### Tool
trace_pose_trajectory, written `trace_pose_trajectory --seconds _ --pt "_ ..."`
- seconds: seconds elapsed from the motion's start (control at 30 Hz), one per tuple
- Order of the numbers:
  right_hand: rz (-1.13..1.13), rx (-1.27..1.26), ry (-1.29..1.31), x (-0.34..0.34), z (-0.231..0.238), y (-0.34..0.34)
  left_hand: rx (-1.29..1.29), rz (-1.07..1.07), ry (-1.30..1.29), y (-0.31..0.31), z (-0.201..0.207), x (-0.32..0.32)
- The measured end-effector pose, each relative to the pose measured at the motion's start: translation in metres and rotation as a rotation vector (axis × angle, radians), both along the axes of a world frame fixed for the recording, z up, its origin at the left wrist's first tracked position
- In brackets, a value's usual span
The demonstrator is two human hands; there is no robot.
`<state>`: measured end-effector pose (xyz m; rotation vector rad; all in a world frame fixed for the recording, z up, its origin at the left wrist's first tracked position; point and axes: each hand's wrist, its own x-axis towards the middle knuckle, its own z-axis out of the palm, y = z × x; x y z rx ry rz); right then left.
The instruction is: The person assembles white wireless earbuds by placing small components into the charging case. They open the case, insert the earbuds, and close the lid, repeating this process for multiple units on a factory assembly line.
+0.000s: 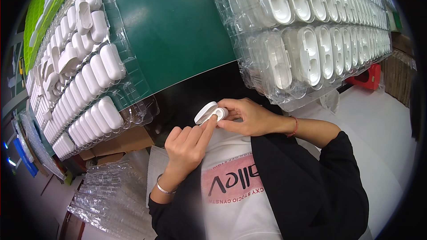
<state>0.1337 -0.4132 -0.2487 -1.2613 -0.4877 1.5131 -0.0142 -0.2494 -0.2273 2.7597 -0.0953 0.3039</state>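
A small white hinged case [206, 112], shaped like an earbud charging case, is held in front of my chest with its lid raised. My right hand [251, 118] is closed on its right end, fingers above and thumb below. My left hand [187, 144] comes up from the lower left. Its index finger reaches to the inside of the case near the round end, while the other fingers are curled; its thumb is hidden. A silver bangle circles the left wrist, and a thin red bracelet the right.
Clear plastic trays [129, 69] of closed white cases stand at left, some pieces lying loose on top. Stacked clear trays [262, 53] of white two-well case parts stand at right. Between them lies a green tabletop [173, 22]. A red object [367, 78] sits under the right trays.
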Motion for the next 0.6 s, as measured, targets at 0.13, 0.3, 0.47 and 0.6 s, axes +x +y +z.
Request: trace_pose_trajectory --seconds 0.13,0.3,0.47,0.6 --pt "-0.002 -0.068 0.074 -0.007 -0.008 -0.001 -0.102 0.071 -0.025 -0.004 -0.008 -0.012" --pt "-0.123 0.033 0.051 -0.008 -0.006 -0.001 -0.766 0.531 -0.030 -0.018 -0.012 -0.024" --pt "0.040 0.107 -0.363 0.000 -0.001 0.001 -1.390 0.557 0.429 -0.020 -0.020 -0.019" --pt "0.062 0.155 -0.547 -0.003 -0.018 -0.001 -1.281 0.490 0.408 -0.013 -0.032 -0.019"
